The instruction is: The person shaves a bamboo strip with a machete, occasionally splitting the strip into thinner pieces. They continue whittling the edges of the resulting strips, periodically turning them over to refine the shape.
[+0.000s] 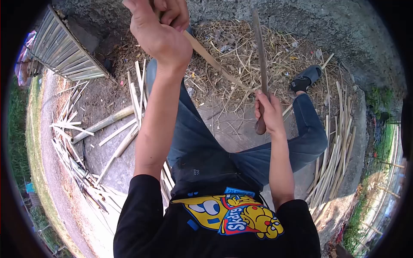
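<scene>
My left hand (161, 32) is raised at the top of the head view, its fingers closed on one end of a thin bamboo strip (206, 56). From there the strip slants down to the right and reaches my right hand (269, 111). That hand is wrapped round the wooden handle (260, 126) of a long knife (261, 51), whose dark blade points up and away from me. The strip's lower end meets the knife right at my right thumb and fingers. Both forearms are stretched out over my spread legs in jeans.
Split bamboo strips (337, 146) lie in a bundle at the right, with more strips (71, 159) at the left. A bamboo pole (103, 124) rests on the ground there. Curly shavings (241, 64) cover the soil ahead, before a grey wall (327, 26). A slatted bamboo panel (64, 47) leans upper left.
</scene>
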Demonstrator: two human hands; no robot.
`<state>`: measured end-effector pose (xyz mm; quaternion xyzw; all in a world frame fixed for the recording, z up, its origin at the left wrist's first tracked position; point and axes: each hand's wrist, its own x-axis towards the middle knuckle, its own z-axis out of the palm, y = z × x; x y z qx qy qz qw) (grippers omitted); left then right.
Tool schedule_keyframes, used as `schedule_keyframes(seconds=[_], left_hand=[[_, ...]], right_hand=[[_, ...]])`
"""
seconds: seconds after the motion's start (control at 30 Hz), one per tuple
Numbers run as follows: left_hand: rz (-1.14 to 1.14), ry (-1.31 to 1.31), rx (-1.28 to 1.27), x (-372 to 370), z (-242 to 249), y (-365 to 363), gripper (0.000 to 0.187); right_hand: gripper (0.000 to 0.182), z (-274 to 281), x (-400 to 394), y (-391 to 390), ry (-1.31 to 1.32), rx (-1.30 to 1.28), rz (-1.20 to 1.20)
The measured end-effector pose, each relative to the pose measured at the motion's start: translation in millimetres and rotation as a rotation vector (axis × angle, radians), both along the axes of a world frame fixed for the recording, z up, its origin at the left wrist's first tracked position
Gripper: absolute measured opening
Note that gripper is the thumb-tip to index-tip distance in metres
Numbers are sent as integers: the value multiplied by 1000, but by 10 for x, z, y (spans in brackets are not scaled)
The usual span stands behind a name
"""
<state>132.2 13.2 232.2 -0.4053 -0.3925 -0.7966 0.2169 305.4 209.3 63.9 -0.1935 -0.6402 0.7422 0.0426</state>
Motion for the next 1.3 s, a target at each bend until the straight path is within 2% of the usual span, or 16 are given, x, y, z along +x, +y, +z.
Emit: schedule_keyframes(seconds=[0.03, 0.1, 0.13, 0.23, 0.27, 0.3, 0.37, 0.53, 0.6, 0.7, 0.87, 0.97, 1.0, 1.1, 1.17, 1.3], left_hand=[[-13, -6, 6, -96, -63, 9, 47], [-613, -197, 477, -58, 65, 74, 48], [-69, -359, 352, 73, 211, 165, 49], [9, -442, 265, 254, 404, 497, 54], [-421, -262, 149, -251, 71, 232, 66], [-434, -253, 145, -235, -1, 290, 66], [-36, -82, -168, -146, -47, 393, 74], [-266, -55, -31, -183, -147, 206, 78], [124, -207, -117, 44, 171, 131, 78], [261, -262, -175, 273, 461, 71, 78], [186, -178, -190, -47, 7, 621, 74], [225, -159, -88, 8, 58, 767, 74], [129, -168, -40, 48, 133, 741, 75], [83, -171, -24, 102, 247, 753, 76], [43, -175, 25, 23, 218, 778, 77], [-54, -148, 131, -60, 139, 847, 77]], right_hand=[[40, -39, 76, -80, -3, -135, -28], [49, -28, 193, -239, -46, -221, -54], [49, -49, 230, -323, -39, -183, -52], [50, -117, 188, -488, -29, -91, -28], [50, -142, 179, -530, -45, -41, 3], [50, -169, 172, -560, -33, -41, -9], [51, -237, 159, -589, -92, -46, 32], [53, -143, 173, -513, -113, 73, 52], [52, 77, 161, -474, -51, 57, 34], [52, 462, 252, -466, 49, -15, 17], [55, 858, 369, -505, 198, -86, 23], [50, 696, 463, -535, 104, -67, -42], [50, 539, 492, -528, 112, -63, -51], [51, 182, 523, -476, -132, -212, 51], [55, 129, 505, -462, -66, 98, 51], [51, 755, 505, -290, 113, -53, -160]])
